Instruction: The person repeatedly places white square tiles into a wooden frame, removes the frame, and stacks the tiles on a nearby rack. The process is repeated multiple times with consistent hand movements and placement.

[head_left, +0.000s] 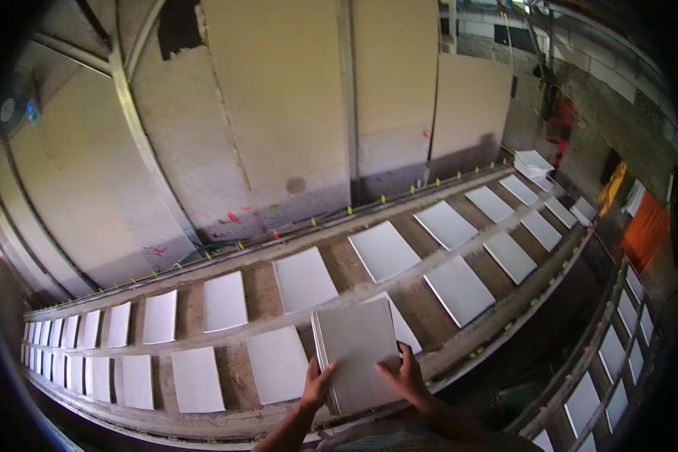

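A stack of flat, rectangular greyish sheets is held upright in front of me, tilted a little, with several edges showing along its left side. My left hand grips its lower left edge, thumb on the front face. On the right edge my right hand is closed round the stack, its thumb also on the front. Behind the stack, one white sheet lies partly hidden on the long bench. Just left of my left hand rests another white sheet.
The long bench carries two rows of spaced white sheets, with yellow-green pegs along its edges. A pile of sheets sits at its far right end. A second bench with sheets stands at right. Tall beige panels line the back.
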Available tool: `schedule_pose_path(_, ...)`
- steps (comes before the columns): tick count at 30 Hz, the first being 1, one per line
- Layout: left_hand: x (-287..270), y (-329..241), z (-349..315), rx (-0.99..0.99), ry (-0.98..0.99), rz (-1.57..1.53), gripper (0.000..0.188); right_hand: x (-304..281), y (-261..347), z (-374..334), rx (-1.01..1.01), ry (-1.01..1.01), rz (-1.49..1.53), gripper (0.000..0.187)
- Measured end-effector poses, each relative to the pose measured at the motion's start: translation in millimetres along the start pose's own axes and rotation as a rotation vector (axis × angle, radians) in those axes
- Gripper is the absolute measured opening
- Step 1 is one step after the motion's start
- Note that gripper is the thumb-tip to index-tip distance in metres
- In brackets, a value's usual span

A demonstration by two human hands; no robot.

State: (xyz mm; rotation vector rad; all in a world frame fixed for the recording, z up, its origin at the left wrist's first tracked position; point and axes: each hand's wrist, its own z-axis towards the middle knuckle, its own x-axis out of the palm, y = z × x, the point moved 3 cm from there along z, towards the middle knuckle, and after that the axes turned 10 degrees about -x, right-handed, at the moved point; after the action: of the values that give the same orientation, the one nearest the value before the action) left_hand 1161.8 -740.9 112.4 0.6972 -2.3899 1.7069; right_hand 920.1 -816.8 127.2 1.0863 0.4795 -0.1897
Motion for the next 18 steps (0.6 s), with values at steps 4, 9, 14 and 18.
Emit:
schedule_pose_path(4, 29.2, 4.2, 17.7, -0.054, 0.057, -0.027, 0.046, -29.2, -10.1, -0.1, 0.006, -0.019, -0.04, 0.081)
schedule_pose_path(9, 70.3, 9.7, 26.4, 0.035, 0.061, 0.001, 0.051, -55.7, -40.8, 14.6, -0.007, -0.032, -0.057, 0.083)
schedule_pose_path(14, 127.4, 21.0, 55.0, 0.013, 0.005, -0.061, 0.045, -93.1, -91.1, 35.7, -0.006, 0.029, -0.023, 0.1)
schedule_pose_path(18, 184.7, 41.7, 68.8, 0.013, 0.076, -0.16, 0.045, -149.5, -120.7, 61.4, -0.016, 0.094, 0.027, 0.094)
